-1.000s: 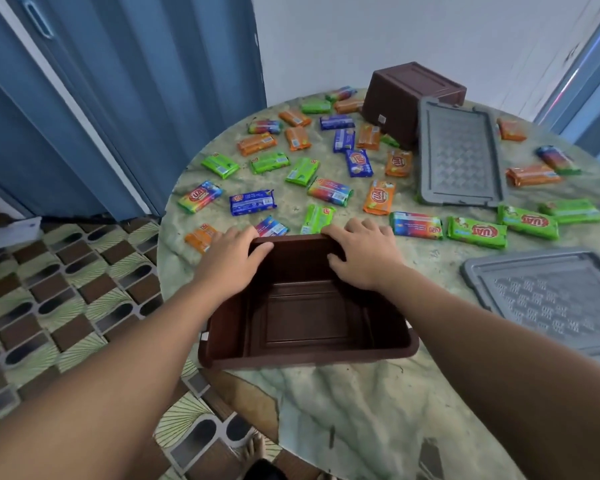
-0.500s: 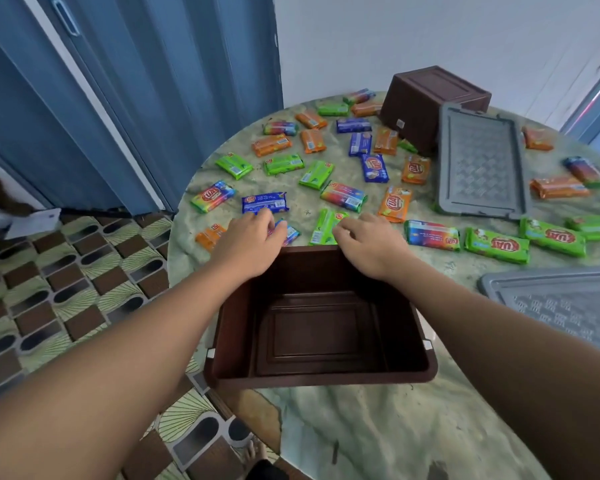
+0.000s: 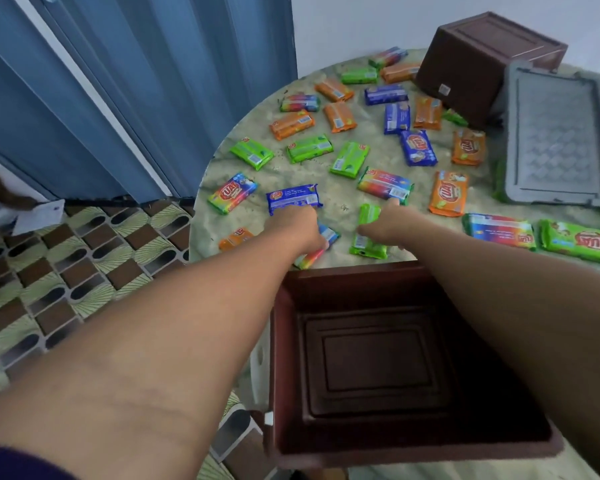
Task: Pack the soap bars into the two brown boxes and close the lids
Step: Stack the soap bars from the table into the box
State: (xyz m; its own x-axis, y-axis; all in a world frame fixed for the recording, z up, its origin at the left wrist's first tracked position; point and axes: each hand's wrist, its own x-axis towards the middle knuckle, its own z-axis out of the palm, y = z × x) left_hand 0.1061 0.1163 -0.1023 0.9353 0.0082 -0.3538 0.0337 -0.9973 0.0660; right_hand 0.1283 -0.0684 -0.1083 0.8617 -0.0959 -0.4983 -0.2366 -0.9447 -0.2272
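An empty brown box (image 3: 352, 270) stands open at the table's near edge, between my forearms. Just beyond it my left hand (image 3: 300, 225) rests on a rainbow soap bar (image 3: 314, 254), its fingertips at a blue soap bar (image 3: 293, 199). My right hand (image 3: 387, 221) lies on a green soap bar (image 3: 366, 237), fingers stretched forward. Several more wrapped bars in green, orange, blue and rainbow are scattered over the table. The second brown box (image 3: 482, 60) sits upside down at the back right, with a grey lid (image 3: 558, 133) beside it.
The round marbled table (image 3: 340, 207) ends at a curved edge on the left, over a patterned tile floor (image 3: 66, 258). A blue folding door (image 3: 153, 81) stands behind. More bars (image 3: 579, 240) lie to the right of my right arm.
Both hands have left the box's far rim and reached forward onto the soap bars just behind it. The view has tilted down and closer.
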